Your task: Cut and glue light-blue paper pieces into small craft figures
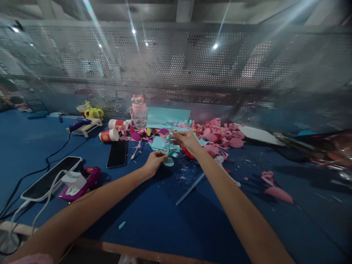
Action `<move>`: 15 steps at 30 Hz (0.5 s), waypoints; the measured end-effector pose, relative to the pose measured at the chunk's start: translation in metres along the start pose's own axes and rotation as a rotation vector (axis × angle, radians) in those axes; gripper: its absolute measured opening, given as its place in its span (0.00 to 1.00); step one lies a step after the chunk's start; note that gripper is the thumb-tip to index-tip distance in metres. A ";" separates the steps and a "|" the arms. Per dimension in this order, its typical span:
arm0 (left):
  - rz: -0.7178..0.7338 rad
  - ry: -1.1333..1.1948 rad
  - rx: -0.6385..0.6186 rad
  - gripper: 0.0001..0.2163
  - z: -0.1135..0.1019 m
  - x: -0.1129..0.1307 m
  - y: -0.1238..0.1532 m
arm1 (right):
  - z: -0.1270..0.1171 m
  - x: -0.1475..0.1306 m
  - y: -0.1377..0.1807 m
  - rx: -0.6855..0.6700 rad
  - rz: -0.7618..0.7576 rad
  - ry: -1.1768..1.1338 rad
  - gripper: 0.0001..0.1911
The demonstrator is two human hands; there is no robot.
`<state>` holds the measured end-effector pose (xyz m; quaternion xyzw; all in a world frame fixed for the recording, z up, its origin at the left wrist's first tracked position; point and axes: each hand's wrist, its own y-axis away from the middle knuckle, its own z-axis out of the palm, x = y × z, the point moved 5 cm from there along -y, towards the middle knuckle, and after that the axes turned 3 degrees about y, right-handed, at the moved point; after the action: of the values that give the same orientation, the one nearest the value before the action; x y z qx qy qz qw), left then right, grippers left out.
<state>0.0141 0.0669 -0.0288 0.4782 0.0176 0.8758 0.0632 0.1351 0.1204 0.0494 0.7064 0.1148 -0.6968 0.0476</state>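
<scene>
Between my hands stands a small light-teal paper piece (169,144), narrow and upright, with a darker teal part low on it. My left hand (154,163) is closed in a pinch on its lower end. Its upper part is pinched by the fingers of my right hand (187,140). Just under my left fingertips is a pale teal paper disc (168,162); whether it is joined to the piece I cannot tell. Behind my hands are teal paper sheets (158,143), and something red is partly hidden beneath my right hand.
Pink paper cut-outs (217,134) heap at the back right. A pink-lidded bottle (139,112), red-and-white paper cups (109,135), a black phone (117,154), a cabled glue gun (79,125) and a white-edged tablet-like device (52,178) lie leftward. A grey strip (190,189) lies in front.
</scene>
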 end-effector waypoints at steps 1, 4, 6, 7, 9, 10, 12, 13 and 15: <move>-0.003 -0.003 -0.008 0.16 0.000 0.000 0.000 | 0.000 -0.001 0.000 -0.012 -0.005 0.005 0.18; -0.010 -0.017 -0.016 0.14 0.001 0.001 0.001 | 0.002 -0.006 0.002 -0.040 -0.051 0.018 0.17; -0.010 -0.023 -0.009 0.14 0.001 0.000 0.001 | 0.004 -0.010 0.004 -0.048 -0.077 0.043 0.16; -0.009 -0.024 -0.006 0.13 0.001 0.000 0.001 | 0.004 -0.011 0.005 -0.042 -0.085 0.053 0.16; -0.005 -0.020 -0.001 0.13 0.001 -0.001 0.000 | 0.007 -0.012 0.006 -0.025 -0.092 0.052 0.16; -0.003 -0.014 0.000 0.13 0.001 -0.001 0.000 | 0.009 -0.011 0.006 -0.015 -0.089 0.037 0.17; -0.001 -0.002 -0.006 0.14 0.001 -0.001 0.000 | 0.012 -0.007 0.006 0.019 -0.081 -0.002 0.18; 0.002 0.004 -0.008 0.14 0.001 -0.001 0.000 | 0.014 -0.005 0.006 0.046 -0.080 -0.022 0.18; 0.002 0.016 -0.002 0.14 0.001 -0.001 -0.001 | 0.015 -0.001 0.004 0.111 -0.077 -0.049 0.19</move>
<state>0.0152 0.0676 -0.0289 0.4713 0.0167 0.8796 0.0624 0.1219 0.1130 0.0496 0.6856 0.1022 -0.7206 -0.0158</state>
